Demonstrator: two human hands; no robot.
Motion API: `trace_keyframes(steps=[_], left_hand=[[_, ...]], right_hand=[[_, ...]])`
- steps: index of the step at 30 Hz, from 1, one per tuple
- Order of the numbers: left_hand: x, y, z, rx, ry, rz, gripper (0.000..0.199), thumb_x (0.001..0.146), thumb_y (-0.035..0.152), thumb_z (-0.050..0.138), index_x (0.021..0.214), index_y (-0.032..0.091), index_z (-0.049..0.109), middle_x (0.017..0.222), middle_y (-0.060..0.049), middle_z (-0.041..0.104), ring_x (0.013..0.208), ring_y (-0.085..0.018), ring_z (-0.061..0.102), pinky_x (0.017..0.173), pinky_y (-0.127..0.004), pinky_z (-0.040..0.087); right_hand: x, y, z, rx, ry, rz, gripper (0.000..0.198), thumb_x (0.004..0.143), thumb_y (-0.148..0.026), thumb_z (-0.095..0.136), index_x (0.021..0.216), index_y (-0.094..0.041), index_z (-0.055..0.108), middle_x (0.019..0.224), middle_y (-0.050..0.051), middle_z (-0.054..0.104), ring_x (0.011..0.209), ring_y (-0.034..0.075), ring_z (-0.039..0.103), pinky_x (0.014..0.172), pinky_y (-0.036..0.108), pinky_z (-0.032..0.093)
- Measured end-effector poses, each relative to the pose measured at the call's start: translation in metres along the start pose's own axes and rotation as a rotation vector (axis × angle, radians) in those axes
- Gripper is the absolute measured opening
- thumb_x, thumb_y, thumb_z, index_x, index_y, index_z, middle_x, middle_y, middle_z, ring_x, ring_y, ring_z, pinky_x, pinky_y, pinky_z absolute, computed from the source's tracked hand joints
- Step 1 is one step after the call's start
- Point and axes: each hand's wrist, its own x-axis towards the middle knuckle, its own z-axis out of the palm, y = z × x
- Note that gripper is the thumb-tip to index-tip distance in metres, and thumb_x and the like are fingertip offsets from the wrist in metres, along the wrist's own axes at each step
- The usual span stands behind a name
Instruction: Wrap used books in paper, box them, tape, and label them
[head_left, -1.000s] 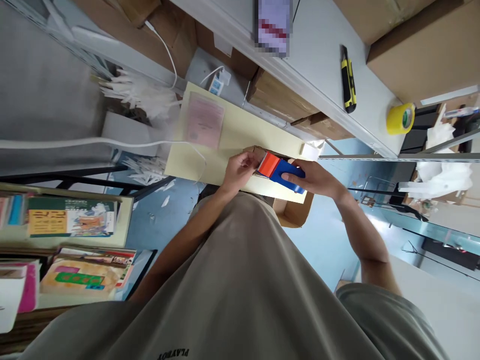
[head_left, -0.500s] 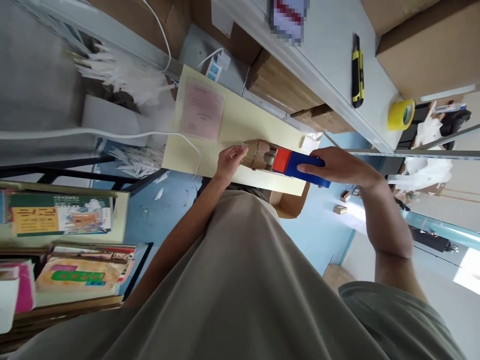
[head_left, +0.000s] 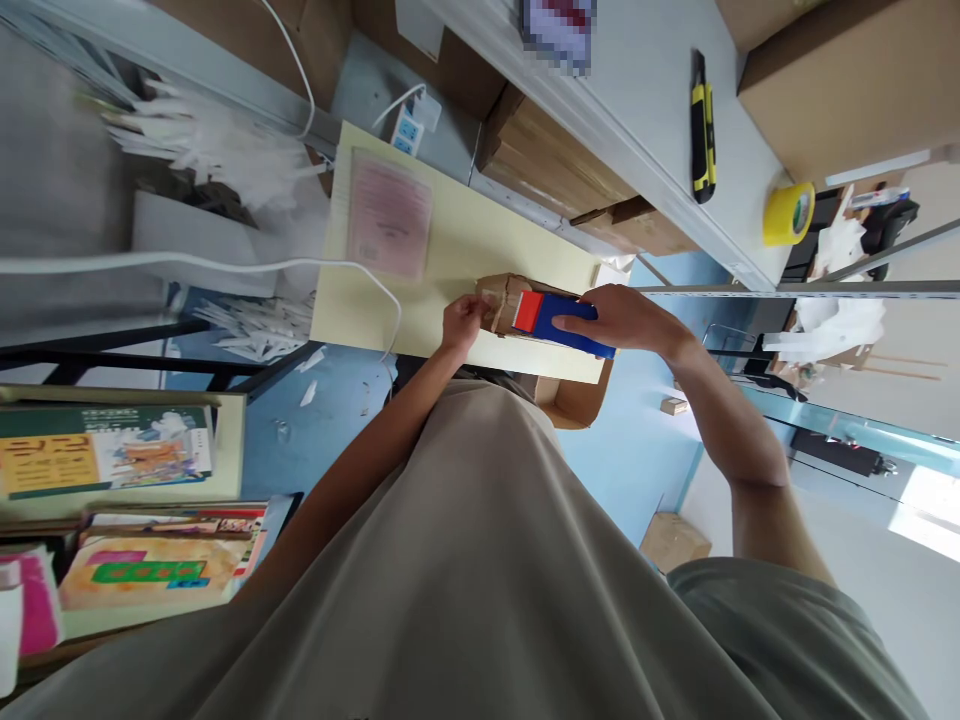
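Observation:
A small open cardboard box [head_left: 495, 290] lies on the pale yellow table. My left hand [head_left: 463, 322] is at its left end, with fingers closed on the cardboard edge. My right hand [head_left: 619, 315] grips a blue box-shaped item with a red end [head_left: 559, 322], thumb across its top. The red end reaches over or into the cardboard box, which shows behind and to the left of it; how deep it sits cannot be made out. The fingers under the blue item are mostly hidden.
A pinkish sheet [head_left: 390, 218] lies on the table [head_left: 457, 240], a white cable [head_left: 285, 263] crosses its left end. A shelf beyond holds a yellow-black utility knife [head_left: 703, 130] and yellow tape [head_left: 789, 213]. An open carton [head_left: 581, 395] stands below the table's near edge. Books [head_left: 112, 450] are at left.
My right hand has moved the blue and red item left, over the grey thing that showed in the cardboard box. My left hand has come up against the box's left end.

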Motion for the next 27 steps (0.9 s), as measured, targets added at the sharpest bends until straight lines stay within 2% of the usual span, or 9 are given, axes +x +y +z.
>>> trace_keyframes(steps=[3,5,8,11,14,16,18,22,27], left_hand=[[-0.004,-0.002,0.003,0.005,0.082,0.028,0.022,0.093,0.033,0.087,0.081,0.022,0.073,0.081,-0.002,0.074,0.075,-0.016,0.065,0.074,-0.030,0.048],[-0.007,-0.003,0.004,0.031,0.090,0.038,0.016,0.095,0.027,0.084,0.083,0.021,0.075,0.082,-0.003,0.075,0.076,-0.017,0.066,0.075,-0.030,0.049],[-0.009,-0.003,0.006,0.076,0.075,0.047,0.016,0.099,0.025,0.081,0.086,0.021,0.074,0.086,-0.004,0.076,0.078,-0.018,0.068,0.078,-0.031,0.050],[-0.009,-0.004,0.007,0.132,0.090,0.039,0.012,0.097,0.024,0.084,0.099,0.022,0.073,0.088,-0.003,0.075,0.081,-0.019,0.070,0.080,-0.032,0.052],[-0.014,-0.002,0.005,0.179,0.120,0.069,0.026,0.091,0.018,0.085,0.112,0.024,0.071,0.092,-0.001,0.073,0.083,-0.019,0.071,0.084,-0.034,0.055],[-0.023,0.001,0.004,0.179,0.092,0.171,0.029,0.089,0.015,0.082,0.114,0.024,0.072,0.102,-0.004,0.075,0.095,-0.020,0.073,0.093,-0.035,0.059],[-0.036,0.005,0.004,0.176,0.010,0.294,0.036,0.087,0.015,0.081,0.120,0.023,0.072,0.115,-0.007,0.076,0.108,-0.022,0.075,0.102,-0.037,0.061],[-0.058,0.011,0.012,0.267,-0.154,0.453,0.069,0.078,0.023,0.098,0.140,0.022,0.068,0.135,-0.012,0.072,0.125,-0.029,0.074,0.114,-0.045,0.061],[-0.059,0.013,0.020,0.376,-0.190,0.517,0.091,0.074,0.046,0.111,0.149,0.022,0.066,0.138,-0.018,0.070,0.138,-0.041,0.069,0.125,-0.055,0.056]], right_hand=[[0.004,-0.001,0.004,-0.009,-0.003,0.012,0.075,0.102,-0.094,0.064,0.084,-0.022,0.071,0.072,0.010,0.073,0.072,0.025,0.071,0.068,0.038,0.044],[0.006,-0.002,0.006,-0.023,-0.006,0.023,0.074,0.101,-0.094,0.066,0.083,-0.022,0.071,0.072,0.010,0.072,0.073,0.026,0.071,0.068,0.038,0.044],[0.005,-0.004,0.006,-0.025,-0.002,0.016,0.074,0.100,-0.094,0.067,0.083,-0.022,0.071,0.070,0.009,0.070,0.072,0.026,0.070,0.067,0.038,0.044],[0.003,-0.005,0.004,-0.045,-0.003,0.012,0.070,0.104,-0.089,0.067,0.082,-0.022,0.071,0.070,0.010,0.071,0.073,0.026,0.071,0.068,0.038,0.044],[0.001,-0.004,0.001,-0.049,-0.020,0.017,0.066,0.106,-0.083,0.068,0.083,-0.022,0.072,0.073,0.011,0.072,0.076,0.027,0.072,0.071,0.038,0.045],[0.000,-0.001,0.001,-0.031,-0.021,0.016,0.065,0.105,-0.083,0.069,0.085,-0.022,0.072,0.071,0.010,0.072,0.076,0.027,0.071,0.072,0.038,0.046],[-0.001,0.001,0.002,-0.022,-0.010,0.023,0.066,0.104,-0.085,0.070,0.085,-0.022,0.072,0.069,0.009,0.070,0.075,0.027,0.071,0.072,0.038,0.045],[-0.003,0.001,0.005,-0.023,0.005,0.037,0.068,0.104,-0.087,0.068,0.084,-0.022,0.072,0.067,0.008,0.068,0.072,0.026,0.069,0.071,0.039,0.044],[-0.007,-0.007,0.008,-0.002,0.028,0.020,0.068,0.102,-0.089,0.068,0.085,-0.023,0.072,0.069,0.007,0.068,0.072,0.025,0.068,0.070,0.039,0.044]])
